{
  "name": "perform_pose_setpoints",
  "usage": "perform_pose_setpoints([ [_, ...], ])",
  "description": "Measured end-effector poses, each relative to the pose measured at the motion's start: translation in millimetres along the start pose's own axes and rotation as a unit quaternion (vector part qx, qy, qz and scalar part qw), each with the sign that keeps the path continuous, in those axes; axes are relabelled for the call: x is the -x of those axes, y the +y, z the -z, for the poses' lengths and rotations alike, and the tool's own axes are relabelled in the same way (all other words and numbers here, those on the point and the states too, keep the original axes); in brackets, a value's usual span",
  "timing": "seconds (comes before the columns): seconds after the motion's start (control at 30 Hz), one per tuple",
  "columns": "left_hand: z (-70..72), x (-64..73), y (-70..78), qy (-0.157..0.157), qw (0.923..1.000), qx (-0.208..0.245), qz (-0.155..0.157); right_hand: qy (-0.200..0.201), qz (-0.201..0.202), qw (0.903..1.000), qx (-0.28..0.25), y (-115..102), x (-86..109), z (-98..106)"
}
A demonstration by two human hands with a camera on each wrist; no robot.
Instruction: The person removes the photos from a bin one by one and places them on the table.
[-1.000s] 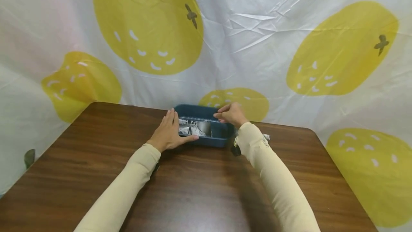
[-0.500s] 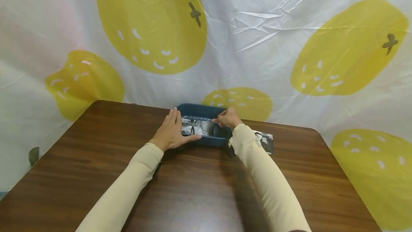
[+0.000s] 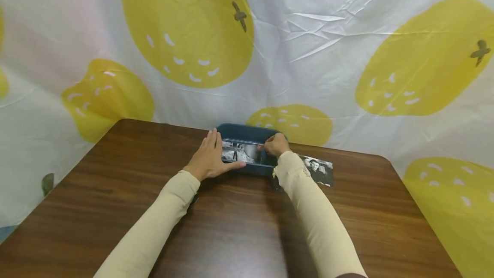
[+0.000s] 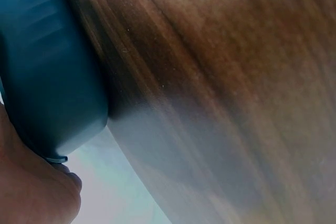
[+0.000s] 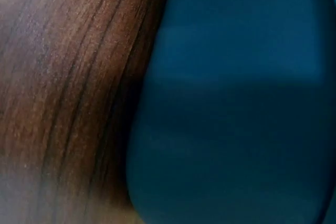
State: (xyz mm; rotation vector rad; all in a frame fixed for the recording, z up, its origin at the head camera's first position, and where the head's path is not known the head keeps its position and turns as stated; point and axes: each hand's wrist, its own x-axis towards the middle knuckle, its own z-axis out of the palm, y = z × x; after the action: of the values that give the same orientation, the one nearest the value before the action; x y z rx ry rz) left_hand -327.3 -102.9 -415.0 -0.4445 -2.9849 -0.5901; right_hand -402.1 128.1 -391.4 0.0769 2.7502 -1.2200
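A dark blue plastic bin (image 3: 247, 131) stands near the table's back edge. Inside it lies a black-and-white photo (image 3: 241, 152) with a small standing figure on it. My left hand (image 3: 210, 158) rests against the bin's left end, fingers straight along that side and thumb along the front rim. My right hand (image 3: 276, 145) is in the bin's right part, its fingers bent and fingertips at the photo's right end. Whether they pinch the photo is too small to tell. A second black-and-white photo (image 3: 319, 171) lies on the table, partly behind my right sleeve.
The brown wooden table (image 3: 235, 226) carries the bin and the second photo. Behind it hangs a white cloth (image 3: 301, 67) printed with large yellow fruit, close to the bin's back side. In both wrist views the bin's wall (image 5: 226, 108) fills much of the picture.
My right hand has come lower into the bin, towards the photo's right end. The photo on the table shows more from behind my sleeve. My left hand has stayed on the bin.
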Motion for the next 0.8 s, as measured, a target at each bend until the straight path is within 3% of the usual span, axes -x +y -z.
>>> perform_pose_setpoints([
  [0.27,-0.6,-1.0,0.3,-0.002,1.0,0.0,0.003,0.0,0.005,1.0,-0.001,2.2,-6.3,-3.5],
  [0.8,-0.4,-1.4,-1.4,-0.005,1.0,-0.002,0.007,-0.005,-0.013,0.9971,-0.075,-0.3,-11.0,-15.3],
])
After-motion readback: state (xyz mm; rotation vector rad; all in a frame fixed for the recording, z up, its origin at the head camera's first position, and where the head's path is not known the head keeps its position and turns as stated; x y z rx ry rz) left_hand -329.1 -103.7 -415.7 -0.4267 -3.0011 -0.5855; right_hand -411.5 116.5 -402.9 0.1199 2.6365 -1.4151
